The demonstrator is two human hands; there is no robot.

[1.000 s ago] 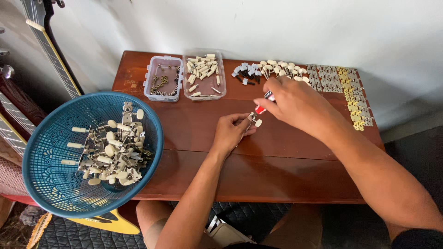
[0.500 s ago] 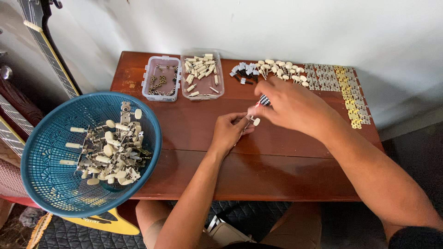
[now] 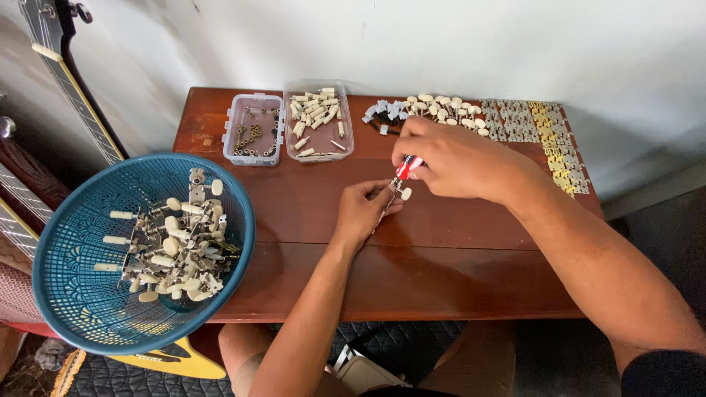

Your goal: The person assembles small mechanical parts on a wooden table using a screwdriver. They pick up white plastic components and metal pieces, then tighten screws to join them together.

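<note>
My left hand [image 3: 365,209] rests on the brown wooden table [image 3: 441,265] and pinches a small metal tuning-peg piece with a cream knob [image 3: 403,193]. My right hand [image 3: 460,158] sits just above and to the right, gripping a small screwdriver with a red, white and blue handle [image 3: 408,167] whose tip points down at that piece. The two hands nearly touch at the table's middle.
A blue plastic basket [image 3: 81,294] of assembled tuning pegs overhangs the table's left edge. Two clear trays hold small metal parts [image 3: 254,136] and cream knobs [image 3: 318,121]. Loose pegs [image 3: 434,109] and metal plates [image 3: 548,140] line the back right. Guitar necks [image 3: 70,81] lean at left.
Both hands have drifted slightly left and toward the back of the table, staying together; the screwdriver handle is now more upright over the held piece.
</note>
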